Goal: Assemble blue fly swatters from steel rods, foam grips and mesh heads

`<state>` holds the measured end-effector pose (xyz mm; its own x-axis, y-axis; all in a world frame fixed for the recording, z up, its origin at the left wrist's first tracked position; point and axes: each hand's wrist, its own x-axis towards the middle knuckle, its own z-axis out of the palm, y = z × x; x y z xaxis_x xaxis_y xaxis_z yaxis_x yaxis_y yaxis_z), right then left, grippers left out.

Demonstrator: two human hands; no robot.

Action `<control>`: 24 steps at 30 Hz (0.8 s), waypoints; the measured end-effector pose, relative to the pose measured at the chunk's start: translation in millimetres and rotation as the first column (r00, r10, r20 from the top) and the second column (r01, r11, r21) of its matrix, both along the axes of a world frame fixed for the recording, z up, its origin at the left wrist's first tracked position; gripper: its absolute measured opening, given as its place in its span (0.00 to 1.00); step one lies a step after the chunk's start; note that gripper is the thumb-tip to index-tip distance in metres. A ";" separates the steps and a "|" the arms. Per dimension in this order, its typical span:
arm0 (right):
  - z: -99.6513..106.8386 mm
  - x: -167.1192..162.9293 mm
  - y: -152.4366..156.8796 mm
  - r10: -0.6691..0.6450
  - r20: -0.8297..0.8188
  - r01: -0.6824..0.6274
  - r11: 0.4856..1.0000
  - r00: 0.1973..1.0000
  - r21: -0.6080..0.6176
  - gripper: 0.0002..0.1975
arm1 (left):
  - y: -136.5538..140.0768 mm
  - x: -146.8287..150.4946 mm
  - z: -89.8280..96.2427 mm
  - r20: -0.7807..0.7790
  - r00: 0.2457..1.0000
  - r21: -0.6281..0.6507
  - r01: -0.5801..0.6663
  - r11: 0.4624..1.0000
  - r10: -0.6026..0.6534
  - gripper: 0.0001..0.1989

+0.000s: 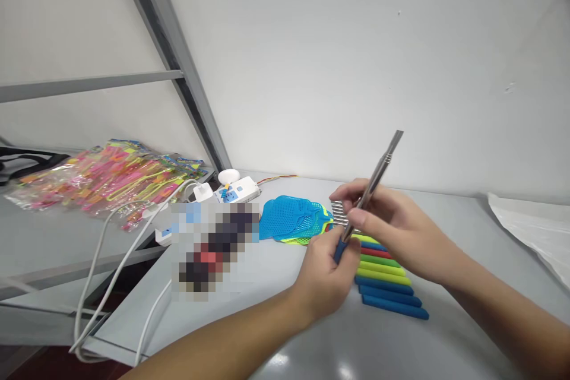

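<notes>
My left hand [329, 270] is closed round the dark blue grip of a fly swatter handle [376, 175]. Its metal tube slants up to the right and ends in a flattened tip. Higher up the tube, my right hand [401, 225] pinches it between thumb and fingers. Beneath my hands lies a row of similar handles with blue, yellow, green and red grips [385, 270]; their metal rods [339, 212] are partly hidden by my hands. Left of these rests a stack of blue mesh swatter heads [289, 217], with yellow-green ones showing underneath.
White power strips [238, 191] with a plug and cables [100, 285] occupy the table's left side, beside a pixelated item [216, 252]. Bagged colourful goods [111, 181] lie on the left shelf. A white plastic sheet [529, 228] is at right, and a wall stands behind.
</notes>
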<state>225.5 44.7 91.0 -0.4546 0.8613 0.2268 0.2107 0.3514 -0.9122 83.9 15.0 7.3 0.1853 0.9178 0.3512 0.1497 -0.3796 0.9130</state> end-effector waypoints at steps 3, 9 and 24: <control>5.0 2.8 -1.9 -0.034 -0.220 0.029 0.999 0.975 -0.026 0.12 | -1.4 0.1 1.8 -0.057 0.998 0.003 0.022 1.000 -0.021 0.15; 5.2 -4.9 -15.0 -0.047 -0.440 -0.051 0.976 0.897 -0.209 0.15 | -5.6 4.8 -0.2 -0.057 0.997 0.008 0.060 0.998 -0.060 0.15; -18.6 -30.9 -30.1 -0.050 -0.460 -0.122 0.934 0.887 -0.337 0.19 | -4.1 6.3 -11.2 0.106 0.990 -0.007 0.094 0.996 -0.092 0.11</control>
<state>194.6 14.6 72.4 -0.4070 0.9074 0.1049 -0.2629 -0.0063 -0.9648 90.2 10.9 -3.8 0.2325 0.9025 0.3625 0.0166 -0.3764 0.9263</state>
